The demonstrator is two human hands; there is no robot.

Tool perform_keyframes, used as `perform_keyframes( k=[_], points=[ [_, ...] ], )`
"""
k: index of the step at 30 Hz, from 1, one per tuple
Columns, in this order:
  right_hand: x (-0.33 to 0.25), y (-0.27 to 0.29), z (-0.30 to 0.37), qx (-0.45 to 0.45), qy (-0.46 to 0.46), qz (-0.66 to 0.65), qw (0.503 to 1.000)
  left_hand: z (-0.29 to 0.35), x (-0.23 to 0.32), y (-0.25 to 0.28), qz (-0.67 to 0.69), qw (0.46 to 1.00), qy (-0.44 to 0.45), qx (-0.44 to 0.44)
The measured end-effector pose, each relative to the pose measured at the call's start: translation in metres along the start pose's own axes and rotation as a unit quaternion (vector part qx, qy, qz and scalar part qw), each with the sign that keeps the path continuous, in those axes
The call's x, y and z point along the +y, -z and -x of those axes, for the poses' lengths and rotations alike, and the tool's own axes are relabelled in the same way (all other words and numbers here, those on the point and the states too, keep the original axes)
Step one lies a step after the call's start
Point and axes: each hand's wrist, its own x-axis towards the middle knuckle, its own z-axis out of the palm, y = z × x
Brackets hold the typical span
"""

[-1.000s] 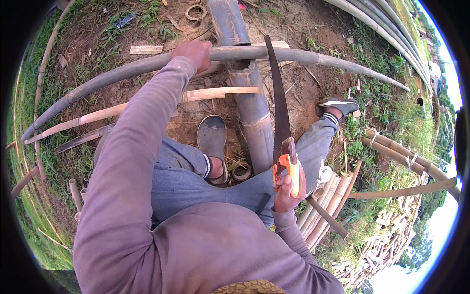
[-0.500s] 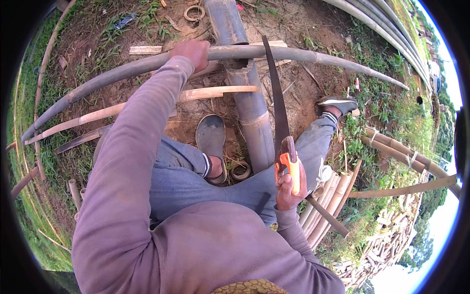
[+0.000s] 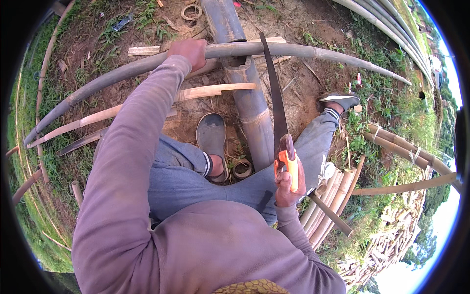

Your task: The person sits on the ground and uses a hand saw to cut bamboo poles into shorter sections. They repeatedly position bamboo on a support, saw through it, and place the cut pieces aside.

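Note:
A long grey-green bamboo pole (image 3: 323, 55) lies crosswise over a thick, notched bamboo log (image 3: 254, 117). My left hand (image 3: 188, 53) is closed around the pole, left of the log. In my right hand (image 3: 292, 183) I grip the orange handle of a handsaw (image 3: 275, 90), close to my thigh. Its dark blade points away from me, its far end meeting the pole just right of the log. How deep the teeth sit in the pole, if at all, I cannot tell. A split bamboo strip (image 3: 210, 91) runs nearer to me, its right end over the log.
My shoes (image 3: 211, 134) stand either side of the log. Bamboo rings (image 3: 191, 12) lie on the dirt. Cut bamboo lengths (image 3: 330, 203) are stacked by my right leg, tied poles (image 3: 401, 147) beyond. Long poles (image 3: 382, 32) lie far right, with a scrap heap (image 3: 387, 250) lower right.
The view has shifted slightly. Both hands keep their grips, and the saw still lies across the pole with hardly any visible movement.

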Motion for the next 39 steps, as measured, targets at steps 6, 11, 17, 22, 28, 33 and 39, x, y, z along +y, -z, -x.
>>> perform_keyframes(
  k=[6,11,17,22,28,33,39],
  points=[
    [-0.024,-0.084,-0.148,0.006,-0.003,-0.040,0.999,0.009,0.014,0.017,-0.007,1.000,-0.011,0.007],
    [0.001,-0.063,-0.105,0.016,-0.016,-0.042,0.999,-0.002,-0.003,-0.002,0.001,1.000,-0.005,0.030],
    [-0.022,-0.005,0.000,-0.003,-0.059,-0.091,0.994,0.005,0.006,0.010,-0.021,1.000,-0.001,0.002],
    [-0.015,-0.100,-0.173,0.014,-0.039,-0.074,0.996,-0.001,0.010,0.000,0.001,1.000,-0.014,0.015],
    [0.023,-0.069,-0.111,0.035,0.106,0.027,0.993,-0.004,0.002,0.008,0.001,1.000,-0.008,0.020],
    [-0.006,-0.012,0.003,0.001,-0.034,-0.024,0.999,0.002,0.001,-0.002,0.005,1.000,0.001,0.007],
    [-0.018,-0.104,-0.184,0.007,-0.026,-0.060,0.998,0.000,0.011,0.005,0.000,1.000,-0.012,0.020]
  ],
)
